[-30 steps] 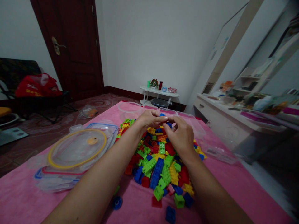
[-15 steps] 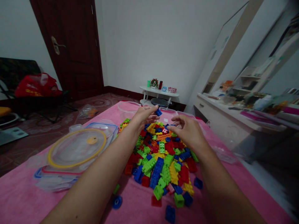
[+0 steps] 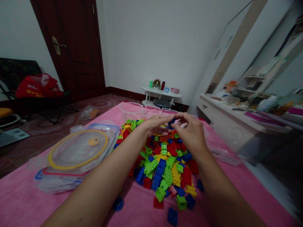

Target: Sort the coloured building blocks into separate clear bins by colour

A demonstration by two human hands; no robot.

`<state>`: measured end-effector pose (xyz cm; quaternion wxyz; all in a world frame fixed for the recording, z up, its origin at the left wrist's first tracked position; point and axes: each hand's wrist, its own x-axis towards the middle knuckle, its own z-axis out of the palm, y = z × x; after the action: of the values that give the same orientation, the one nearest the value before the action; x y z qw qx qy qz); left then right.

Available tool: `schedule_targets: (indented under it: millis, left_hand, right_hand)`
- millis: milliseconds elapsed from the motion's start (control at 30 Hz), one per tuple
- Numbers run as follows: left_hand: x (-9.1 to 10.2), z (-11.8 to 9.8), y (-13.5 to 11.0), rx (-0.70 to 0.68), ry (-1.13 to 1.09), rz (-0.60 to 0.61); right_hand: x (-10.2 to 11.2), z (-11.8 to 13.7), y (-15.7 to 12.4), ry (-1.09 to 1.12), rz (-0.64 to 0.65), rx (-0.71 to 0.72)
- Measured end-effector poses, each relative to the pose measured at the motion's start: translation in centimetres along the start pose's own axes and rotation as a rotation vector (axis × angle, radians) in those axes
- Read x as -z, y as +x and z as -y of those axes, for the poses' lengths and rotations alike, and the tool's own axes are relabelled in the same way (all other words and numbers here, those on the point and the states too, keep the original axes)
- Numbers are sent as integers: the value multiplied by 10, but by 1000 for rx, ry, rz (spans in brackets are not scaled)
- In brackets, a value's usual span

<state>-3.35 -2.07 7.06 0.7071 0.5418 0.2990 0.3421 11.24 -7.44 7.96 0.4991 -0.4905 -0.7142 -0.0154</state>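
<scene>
Over the far part of the heap, my two hands meet at a small blue toy brick (image 3: 171,122). My left hand (image 3: 158,123) pinches it from the left at the fingertips, its lower fingers hanging loosely below. From the other side, the thumb and forefinger of my right hand (image 3: 190,128) close on the brick, hiding much of it. Whether a second piece is between the fingers I cannot tell. Beneath them spreads a heap of toy bricks (image 3: 159,173) in green, blue, red, yellow and orange.
Stacked container lids (image 3: 78,149) lie left of the heap on the pink cloth (image 3: 132,214). Clear plastic containers (image 3: 131,108) stand along the far edge. A loose blue wheel (image 3: 118,204) and a blue brick (image 3: 172,216) lie near me. A cluttered dresser (image 3: 220,121) stands at the right.
My left hand has moved right with the blue brick, and my right hand has come in to meet it. The fingers of my right hand have closed from apart onto the brick.
</scene>
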Motion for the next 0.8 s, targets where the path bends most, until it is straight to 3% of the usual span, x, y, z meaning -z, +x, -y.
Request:
schedule_targets:
  millis: [133, 333, 467, 567, 633, 800]
  left_hand:
    - [-4, 1, 1, -59, 33, -75]
    - [-11, 11, 12, -202, 180, -325]
    - [-5, 3, 22, -189, 202, -319]
    - [15, -17, 33, -131, 155, -302]
    - [37, -34, 41, -82, 180, -393]
    - [111, -60, 46, -142, 696, -724]
  right_hand:
    - [-1, 0, 0, -39, 35, 26]
    - [8, -3, 5, 20, -46, -34]
    - [13, -6, 5, 25, -81, -26]
    - [15, -8, 5, 20, -85, -28]
    - [17, -8, 5, 15, -92, -22]
    - [21, -8, 6, 43, -106, 4]
